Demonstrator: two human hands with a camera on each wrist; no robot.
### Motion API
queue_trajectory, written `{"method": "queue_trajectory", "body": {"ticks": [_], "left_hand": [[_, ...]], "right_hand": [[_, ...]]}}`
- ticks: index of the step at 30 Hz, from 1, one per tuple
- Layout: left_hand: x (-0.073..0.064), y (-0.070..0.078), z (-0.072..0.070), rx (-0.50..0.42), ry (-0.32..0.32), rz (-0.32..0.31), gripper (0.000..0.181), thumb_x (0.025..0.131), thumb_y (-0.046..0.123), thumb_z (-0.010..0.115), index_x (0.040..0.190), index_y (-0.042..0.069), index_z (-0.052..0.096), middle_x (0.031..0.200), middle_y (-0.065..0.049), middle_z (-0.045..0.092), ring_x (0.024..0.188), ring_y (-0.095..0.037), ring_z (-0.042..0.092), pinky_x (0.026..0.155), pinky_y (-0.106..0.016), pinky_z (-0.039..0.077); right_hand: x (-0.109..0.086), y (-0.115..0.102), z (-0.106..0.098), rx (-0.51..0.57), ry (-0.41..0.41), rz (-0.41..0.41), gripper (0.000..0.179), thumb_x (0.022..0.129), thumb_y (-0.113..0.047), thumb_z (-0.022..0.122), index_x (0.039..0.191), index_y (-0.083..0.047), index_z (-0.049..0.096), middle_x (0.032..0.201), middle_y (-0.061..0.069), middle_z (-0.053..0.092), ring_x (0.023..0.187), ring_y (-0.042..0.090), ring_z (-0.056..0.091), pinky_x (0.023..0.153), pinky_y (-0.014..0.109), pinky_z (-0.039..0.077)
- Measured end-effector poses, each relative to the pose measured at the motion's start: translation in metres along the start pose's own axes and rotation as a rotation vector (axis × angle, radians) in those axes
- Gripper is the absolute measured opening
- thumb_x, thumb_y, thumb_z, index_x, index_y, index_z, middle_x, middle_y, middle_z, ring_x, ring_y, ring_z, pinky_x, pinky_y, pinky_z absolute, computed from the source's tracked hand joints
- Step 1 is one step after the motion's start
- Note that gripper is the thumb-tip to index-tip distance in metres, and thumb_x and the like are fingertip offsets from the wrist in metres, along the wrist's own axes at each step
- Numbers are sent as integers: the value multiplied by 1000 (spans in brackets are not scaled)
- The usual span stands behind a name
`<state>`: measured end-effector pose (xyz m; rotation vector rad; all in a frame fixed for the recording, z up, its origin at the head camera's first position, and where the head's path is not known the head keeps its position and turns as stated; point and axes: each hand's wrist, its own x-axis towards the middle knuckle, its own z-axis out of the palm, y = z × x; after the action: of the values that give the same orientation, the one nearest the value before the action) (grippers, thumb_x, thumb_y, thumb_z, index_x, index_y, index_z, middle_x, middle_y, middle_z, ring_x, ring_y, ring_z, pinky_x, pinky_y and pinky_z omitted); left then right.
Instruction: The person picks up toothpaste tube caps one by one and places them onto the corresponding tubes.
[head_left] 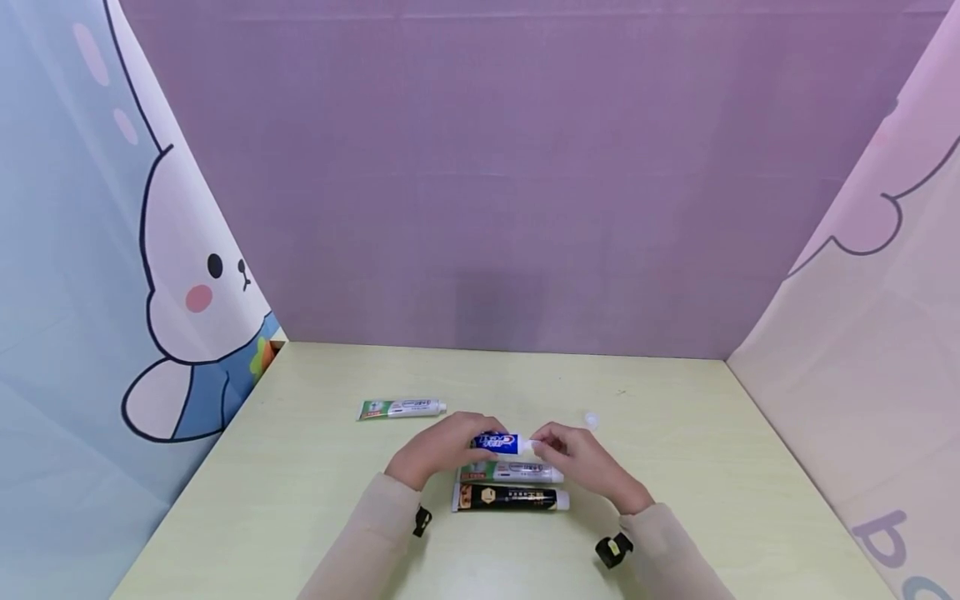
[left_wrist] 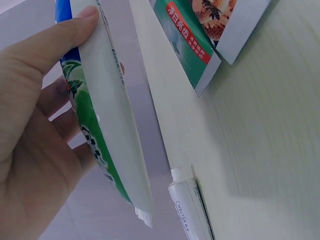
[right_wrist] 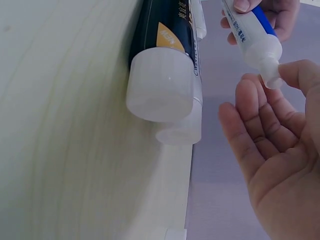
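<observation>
My left hand (head_left: 446, 446) grips a blue, green and white toothpaste tube (head_left: 501, 443) around its body, thumb on one side and fingers on the other, raised above the table. The tube's white end points toward my right hand (head_left: 588, 460). There, thumb and fingertips pinch the small white cap (right_wrist: 271, 75) at the tube's tip, while the other fingers spread loosely below. Just in front of the hands lie a green and white toothpaste tube (head_left: 513, 472) and a black toothpaste tube (head_left: 517, 498), side by side with white caps facing right.
Farther back on the left lies another green and white tube (head_left: 402, 407), its bare nozzle (left_wrist: 176, 173) showing in the left wrist view. A loose white cap (head_left: 591, 420) sits on the table (head_left: 675, 500) beyond my right hand. A purple cloth wall (head_left: 480, 183) stands behind.
</observation>
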<state>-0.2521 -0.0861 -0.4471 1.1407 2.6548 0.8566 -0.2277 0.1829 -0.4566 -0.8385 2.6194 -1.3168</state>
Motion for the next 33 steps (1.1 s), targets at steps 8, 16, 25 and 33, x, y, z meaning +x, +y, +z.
{"method": "queue_trajectory", "body": {"ticks": [8, 16, 25, 33], "left_hand": [[0, 1, -1, 36, -1, -3, 36, 94, 28, 71, 128, 17, 66, 116, 8, 67, 101, -3, 61, 90, -23, 51], [-3, 3, -3, 12, -1, 1, 36, 94, 29, 71, 128, 18, 66, 116, 8, 67, 100, -2, 60, 90, -23, 51], [-4, 2, -5, 12, 7, 16, 35, 95, 27, 71, 127, 16, 66, 116, 7, 68, 99, -2, 61, 88, -22, 51], [-3, 2, -4, 7, 4, 14, 36, 95, 31, 70, 128, 17, 66, 118, 8, 67, 100, -2, 61, 89, -23, 51]], "right_hand": [[-2, -14, -1, 10, -15, 35, 24, 107, -16, 51, 105, 0, 69, 95, 9, 71, 89, 27, 68, 75, 27, 54], [-4, -9, -1, 26, -13, 30, 28, 107, -29, 51, 108, -8, 70, 89, 3, 69, 80, 23, 64, 71, 28, 52], [-6, -7, 0, 1, 25, 18, 33, 99, -28, 66, 122, -6, 62, 97, -2, 69, 88, 15, 65, 79, 29, 55], [-5, -4, 0, -35, 82, -43, 20, 94, -19, 73, 111, -13, 63, 96, -6, 66, 86, 11, 65, 78, 30, 55]]}}
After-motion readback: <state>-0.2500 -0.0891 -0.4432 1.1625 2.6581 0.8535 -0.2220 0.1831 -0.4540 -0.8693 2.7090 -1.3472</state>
